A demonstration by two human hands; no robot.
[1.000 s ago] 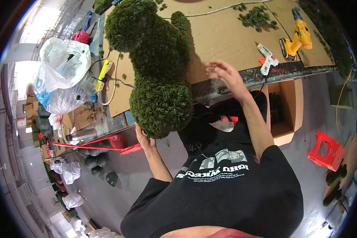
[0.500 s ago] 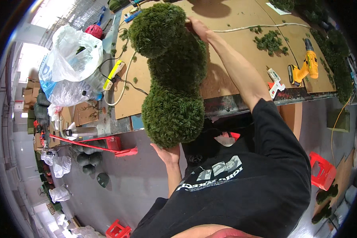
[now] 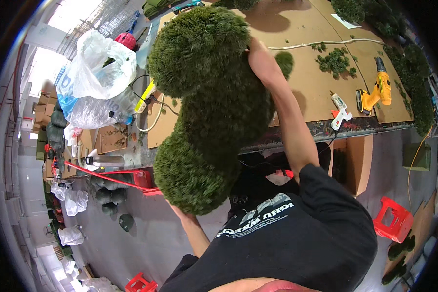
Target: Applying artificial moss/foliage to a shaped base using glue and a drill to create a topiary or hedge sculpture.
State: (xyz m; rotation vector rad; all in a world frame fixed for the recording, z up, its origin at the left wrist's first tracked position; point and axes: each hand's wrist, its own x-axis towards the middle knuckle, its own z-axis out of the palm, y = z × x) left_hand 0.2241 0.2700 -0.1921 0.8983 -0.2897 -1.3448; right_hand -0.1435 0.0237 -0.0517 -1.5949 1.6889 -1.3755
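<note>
Between my two hands is a large artificial topiary figure point(image 3: 224, 107), covered in dense green foliage. It has a rounded lobe at the top, a thick middle and another rounded lobe at the bottom; a small green lobe shows past my right wrist. My left hand point(image 3: 184, 212) supports the bottom lobe from below, its fingers mostly hidden under the foliage. My right hand point(image 3: 264, 61) grips the upper right side, fingertips out of sight behind the foliage. The figure is held up in front of the table edge, tilted with its lower end toward the left.
On the cardboard-covered table point(image 3: 306, 92) lie a yellow cordless drill point(image 3: 377, 87), a white glue gun point(image 3: 340, 112), foliage sprigs point(image 3: 333, 62) and a yellow power strip point(image 3: 145, 100). White plastic bags point(image 3: 104, 68) stand at the left. A red stool point(image 3: 394, 219) is on the floor at right.
The topiary figure has come closer to me and tilted, its bottom lobe swinging left and down. Both hands moved with it. The small lobe at the right has come into sight.
</note>
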